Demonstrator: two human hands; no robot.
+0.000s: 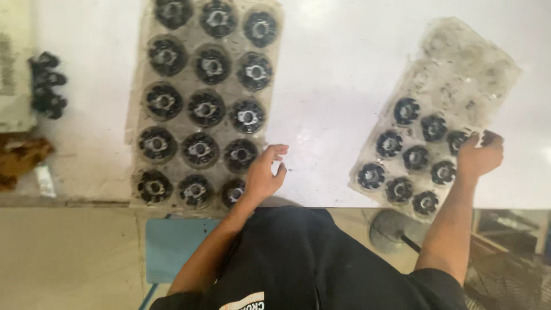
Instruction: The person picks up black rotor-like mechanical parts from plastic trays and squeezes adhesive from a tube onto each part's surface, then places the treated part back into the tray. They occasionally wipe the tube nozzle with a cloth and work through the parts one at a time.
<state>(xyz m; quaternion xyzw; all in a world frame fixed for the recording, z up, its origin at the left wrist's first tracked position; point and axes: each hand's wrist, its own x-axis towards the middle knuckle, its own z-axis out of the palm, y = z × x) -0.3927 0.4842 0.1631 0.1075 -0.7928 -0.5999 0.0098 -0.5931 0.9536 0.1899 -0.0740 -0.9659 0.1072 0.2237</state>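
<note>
My left hand (pixel 265 174) rests on the white table (pixel 327 86) with fingers apart and nothing in it. It lies against the lower right corner of a clear plastic tray (pixel 134 123) filled with several black round parts with metal centres (pixel 205 108). My right hand (pixel 478 156) is curled on a black round part (pixel 491 138) at the right edge of a second, slanted clear tray (pixel 459 63). Several of the same parts (pixel 415 157) sit in that tray's near cells. Its far cells hold none.
A small pile of black parts (pixel 47 85) lies at the table's left, beside a pale box (pixel 12 69) and a brown rag (pixel 22 154). Below the table edge (pixel 321 205) are a blue stool (pixel 172 241) and a round metal base (pixel 391 229).
</note>
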